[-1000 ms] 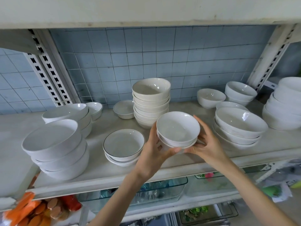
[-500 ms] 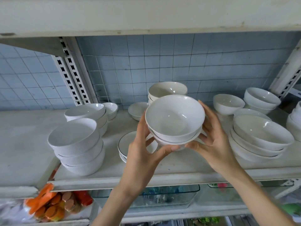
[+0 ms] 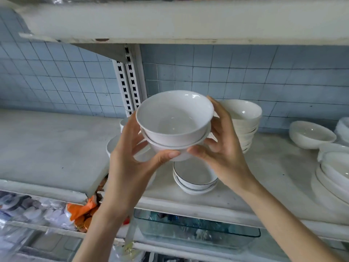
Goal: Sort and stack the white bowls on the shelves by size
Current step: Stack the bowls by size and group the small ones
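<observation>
two nested white bowls (image 3: 174, 120) held in the air in front of the middle shelf (image 3: 47, 144), above its front half, touching nothing but the hands. upper bowl sits inside the lower bowl (image 3: 176, 151), rims near level, slight tilt toward camera. left hand (image 3: 130, 167) grips the left side: thumb curled under the lower bowl at front, fingers wrapped round the back, mostly hidden. right hand (image 3: 221, 148) grips the right side: thumb under the front, tip close to the left thumb, fingers spread up the bowl wall, one reaching the upper rim. both hands clamped on the pair.

just below the held pair, a short stack of black-rimmed bowls (image 3: 194, 178) stands on the shelf. behind the right hand, a tall stack of cream bowls (image 3: 243, 120) near the wall. behind the left hand, parts of more white bowls (image 3: 113, 146), mostly hidden, count unclear. far right, a single bowl (image 3: 311, 134) and a stack of wide bowls (image 3: 334, 173) cut by the frame edge.

blue tile wall (image 3: 264, 76) behind, slotted upright (image 3: 128, 80) at centre, upper shelf (image 3: 170, 21) overhead. lower level: glass dish (image 3: 198, 229), orange packet (image 3: 81, 207), blurred plastic bags at left.
</observation>
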Demonstrator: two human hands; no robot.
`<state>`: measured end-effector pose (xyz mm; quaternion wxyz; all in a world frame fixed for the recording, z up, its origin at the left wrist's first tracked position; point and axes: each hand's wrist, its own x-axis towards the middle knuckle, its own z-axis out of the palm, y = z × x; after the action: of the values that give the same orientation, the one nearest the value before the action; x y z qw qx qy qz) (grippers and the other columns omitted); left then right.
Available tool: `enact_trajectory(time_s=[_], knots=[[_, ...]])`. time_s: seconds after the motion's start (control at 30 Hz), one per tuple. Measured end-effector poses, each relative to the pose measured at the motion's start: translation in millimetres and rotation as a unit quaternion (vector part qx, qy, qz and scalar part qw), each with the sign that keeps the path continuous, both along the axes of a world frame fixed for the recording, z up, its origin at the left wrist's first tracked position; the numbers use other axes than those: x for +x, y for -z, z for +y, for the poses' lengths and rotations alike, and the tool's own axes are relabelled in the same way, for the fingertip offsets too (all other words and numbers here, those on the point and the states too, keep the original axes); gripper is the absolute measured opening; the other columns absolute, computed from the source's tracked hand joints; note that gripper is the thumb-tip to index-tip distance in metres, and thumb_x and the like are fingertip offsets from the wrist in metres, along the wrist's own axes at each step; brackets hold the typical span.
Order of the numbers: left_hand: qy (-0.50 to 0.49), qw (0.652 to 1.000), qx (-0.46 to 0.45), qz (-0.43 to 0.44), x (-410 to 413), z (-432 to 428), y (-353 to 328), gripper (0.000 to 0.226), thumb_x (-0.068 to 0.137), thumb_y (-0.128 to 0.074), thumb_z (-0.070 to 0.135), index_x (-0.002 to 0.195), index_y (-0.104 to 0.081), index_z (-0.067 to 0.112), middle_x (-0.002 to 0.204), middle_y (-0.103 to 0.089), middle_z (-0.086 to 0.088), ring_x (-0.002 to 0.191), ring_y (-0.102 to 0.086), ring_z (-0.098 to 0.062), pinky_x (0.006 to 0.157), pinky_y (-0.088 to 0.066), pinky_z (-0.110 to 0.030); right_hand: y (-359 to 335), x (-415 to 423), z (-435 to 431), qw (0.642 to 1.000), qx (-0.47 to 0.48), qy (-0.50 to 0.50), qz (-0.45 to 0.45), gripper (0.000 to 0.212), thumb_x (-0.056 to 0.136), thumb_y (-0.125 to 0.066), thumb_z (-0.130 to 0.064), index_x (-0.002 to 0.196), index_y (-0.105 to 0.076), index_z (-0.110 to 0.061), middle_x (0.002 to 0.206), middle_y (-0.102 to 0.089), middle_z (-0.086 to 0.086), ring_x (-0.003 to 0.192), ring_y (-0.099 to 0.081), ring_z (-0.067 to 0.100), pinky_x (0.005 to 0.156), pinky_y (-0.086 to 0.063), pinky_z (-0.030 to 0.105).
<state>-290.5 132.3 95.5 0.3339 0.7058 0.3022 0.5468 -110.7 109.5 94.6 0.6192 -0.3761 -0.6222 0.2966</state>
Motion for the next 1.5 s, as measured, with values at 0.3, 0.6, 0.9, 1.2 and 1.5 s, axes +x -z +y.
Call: enact_trajectory(time_s=[0.3, 0.6, 0.9, 1.2, 1.5], knots=[[-0.056, 0.998, -0.010, 0.009, -51.8, 42.3, -1.1, 0.098, 0.060, -0.076, 0.030, 0.144, -0.026, 0.027, 0.101, -0.063, 0.037, 0.104, -0.060, 0.010, 0.082, -0.046, -0.007, -1.5, -42.1, 56.7, 0.998, -0.028, -0.014, -0.057, 0.084, 0.068, -0.079, -0.025, 0.133, -0.029, -0.039, 0.121, -0.053, -0.016, 0.118, -0.053, 0.009, 0.102, -0.044, 0.035], [-0.067, 0.996, -0.052, 0.021, -73.8, 58.5, 22.6, 0.099, 0.056, -0.082, 0.034, 0.143, -0.034, 0.028, 0.117, -0.060, 0.028, 0.119, -0.054, 0.004, 0.107, -0.040, -0.029, 23.3, -59.7, 75.5, 0.995, -0.060, -0.006, -0.084, 0.084, 0.069, -0.082, -0.022, 0.135, -0.031, -0.033, 0.127, -0.053, -0.009, 0.119, -0.052, 0.008, 0.103, -0.042, 0.032], [-0.040, 0.996, -0.077, 0.011, -77.4, 60.8, 40.1, 0.117, 0.044, -0.078, 0.073, 0.142, -0.031, 0.032, 0.116, -0.059, 0.036, 0.120, -0.051, 0.006, 0.100, -0.041, -0.012, 38.1, -62.2, 78.1, 0.992, -0.075, 0.000, -0.106, 0.085, 0.068, -0.082, -0.027, 0.137, -0.032, -0.024, 0.133, -0.053, -0.002, 0.121, -0.051, 0.008, 0.102, -0.043, 0.031], [0.003, 0.997, -0.080, -0.015, -70.1, 60.0, 45.9, 0.107, 0.061, -0.075, 0.066, 0.145, -0.019, 0.031, 0.141, -0.047, 0.007, 0.125, -0.052, -0.008, 0.099, -0.047, -0.025, 37.3, -61.3, 74.8, 0.990, -0.102, -0.043, -0.084, 0.084, 0.074, -0.078, -0.019, 0.139, -0.026, -0.028, 0.132, -0.049, -0.006, 0.122, -0.050, 0.008, 0.099, -0.048, 0.041], [-0.018, 0.997, -0.069, -0.042, -59.3, 57.4, 48.8, 0.097, 0.078, -0.058, 0.067, 0.149, -0.012, 0.020, 0.128, -0.055, 0.018, 0.122, -0.051, -0.001, 0.097, -0.044, -0.016, 33.5, -58.3, 70.7, 0.989, -0.105, -0.087, -0.057, 0.074, 0.081, -0.070, -0.017, 0.134, -0.025, -0.040, 0.136, -0.039, -0.017, 0.129, -0.043, 0.011, 0.100, -0.047, 0.036]])
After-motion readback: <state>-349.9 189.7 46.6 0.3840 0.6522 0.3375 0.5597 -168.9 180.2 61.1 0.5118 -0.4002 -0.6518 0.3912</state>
